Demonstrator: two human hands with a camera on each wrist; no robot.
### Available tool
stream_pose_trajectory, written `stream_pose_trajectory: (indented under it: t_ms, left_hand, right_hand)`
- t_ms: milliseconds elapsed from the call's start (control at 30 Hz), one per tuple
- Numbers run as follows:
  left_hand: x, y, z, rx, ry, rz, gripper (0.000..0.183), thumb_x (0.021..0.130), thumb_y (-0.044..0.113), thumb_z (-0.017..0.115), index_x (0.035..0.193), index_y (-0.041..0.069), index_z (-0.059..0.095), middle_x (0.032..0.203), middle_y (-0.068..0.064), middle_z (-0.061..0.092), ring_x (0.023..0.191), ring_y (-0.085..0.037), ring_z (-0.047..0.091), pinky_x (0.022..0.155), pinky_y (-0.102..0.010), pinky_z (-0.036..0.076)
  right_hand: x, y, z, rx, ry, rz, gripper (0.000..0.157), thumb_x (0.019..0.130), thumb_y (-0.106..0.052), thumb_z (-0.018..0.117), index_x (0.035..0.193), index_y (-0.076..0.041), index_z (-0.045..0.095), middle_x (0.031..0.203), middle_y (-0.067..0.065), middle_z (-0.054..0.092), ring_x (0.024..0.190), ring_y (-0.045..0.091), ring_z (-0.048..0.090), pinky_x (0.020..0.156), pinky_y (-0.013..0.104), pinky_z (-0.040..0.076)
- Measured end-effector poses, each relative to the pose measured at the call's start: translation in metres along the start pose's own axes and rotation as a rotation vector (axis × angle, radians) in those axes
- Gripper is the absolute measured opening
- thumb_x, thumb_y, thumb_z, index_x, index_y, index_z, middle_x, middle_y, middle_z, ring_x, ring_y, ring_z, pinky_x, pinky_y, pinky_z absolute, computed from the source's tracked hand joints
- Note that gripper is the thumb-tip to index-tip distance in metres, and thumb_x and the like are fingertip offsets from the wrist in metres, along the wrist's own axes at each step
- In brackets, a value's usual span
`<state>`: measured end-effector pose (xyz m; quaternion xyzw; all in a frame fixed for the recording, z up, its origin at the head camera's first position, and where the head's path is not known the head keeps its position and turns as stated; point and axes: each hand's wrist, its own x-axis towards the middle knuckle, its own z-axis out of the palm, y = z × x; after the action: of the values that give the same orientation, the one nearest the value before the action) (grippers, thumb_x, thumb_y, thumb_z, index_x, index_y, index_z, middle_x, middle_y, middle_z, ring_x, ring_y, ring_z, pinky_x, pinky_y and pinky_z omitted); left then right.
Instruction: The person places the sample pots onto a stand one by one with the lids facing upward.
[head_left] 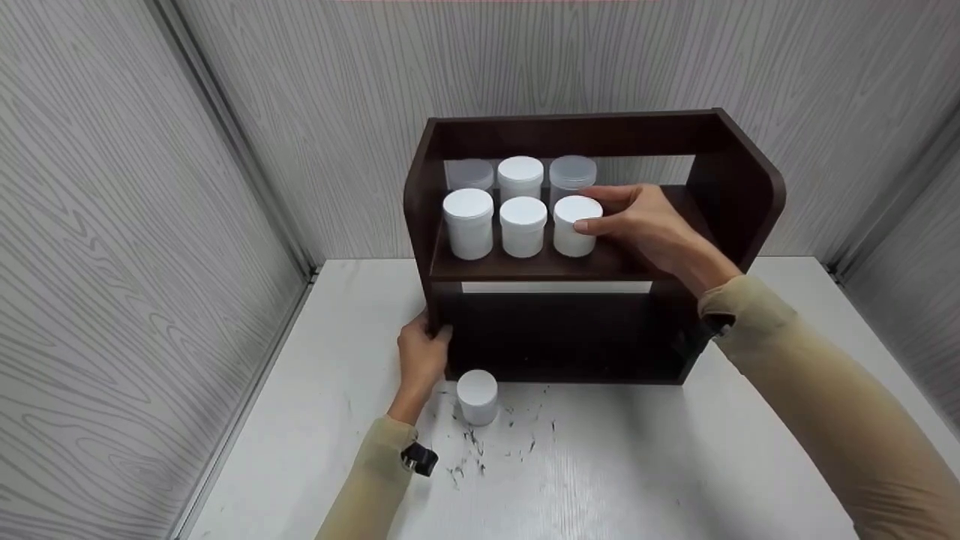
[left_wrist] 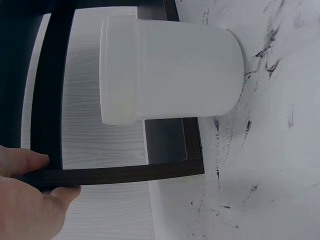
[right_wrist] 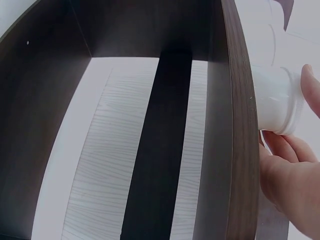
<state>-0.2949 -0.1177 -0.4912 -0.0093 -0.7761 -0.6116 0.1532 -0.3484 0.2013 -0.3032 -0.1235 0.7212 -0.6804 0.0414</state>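
On the upper board of a dark brown shelf unit (head_left: 540, 268), my right hand (head_left: 645, 225) pinches a white lidded jar (head_left: 576, 238) between thumb and fingers. That jar is the right one of the front row, beside two more white jars (head_left: 523, 236). My left hand (head_left: 421, 356) grips the unit's left side panel (left_wrist: 120, 175), thumb on one face and fingers on the other. Close to this hand, another white jar (head_left: 478, 397) stands upright on the table in front of the unit. It looms large in the left wrist view.
Behind the front row stand a white jar (head_left: 520, 176) and two translucent-looking jars (head_left: 574, 172). Dark scuff marks (head_left: 472, 446) streak the white table (head_left: 600, 465). Wood-patterned panels (head_left: 360, 135) enclose the back and sides. Beneath the jars is a lower shelf compartment (head_left: 555, 337).
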Motion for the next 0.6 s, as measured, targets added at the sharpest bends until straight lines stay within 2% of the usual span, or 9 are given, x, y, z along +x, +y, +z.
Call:
stream_pose_trajectory:
  t_ms: [367, 600]
  left_hand:
    - [0.0003, 0.0001, 0.0003, 0.017, 0.017, 0.006, 0.033, 0.099, 0.0, 0.063, 0.13, -0.01, 0.066, 0.117, -0.02, 0.073, 0.11, -0.03, 0.07, 0.095, -0.045, 0.056]
    - [0.0, -0.0001, 0.0002, 0.023, 0.019, 0.002, 0.032, 0.099, 0.0, 0.063, 0.13, -0.009, 0.067, 0.117, -0.02, 0.074, 0.111, -0.032, 0.07, 0.095, -0.045, 0.055]
  right_hand:
    - [0.0018, 0.0, -0.0004, -0.021, 0.011, 0.024, 0.058, 0.081, 0.0, 0.091, 0.135, -0.001, 0.071, 0.12, 0.01, 0.076, 0.105, 0.017, 0.07, 0.088, 0.028, 0.058]
    - [0.0019, -0.0007, 0.0005, -0.011, 0.018, 0.035, 0.058, 0.08, 0.0, 0.091, 0.135, -0.002, 0.071, 0.121, 0.01, 0.076, 0.104, 0.017, 0.07, 0.087, 0.027, 0.058]
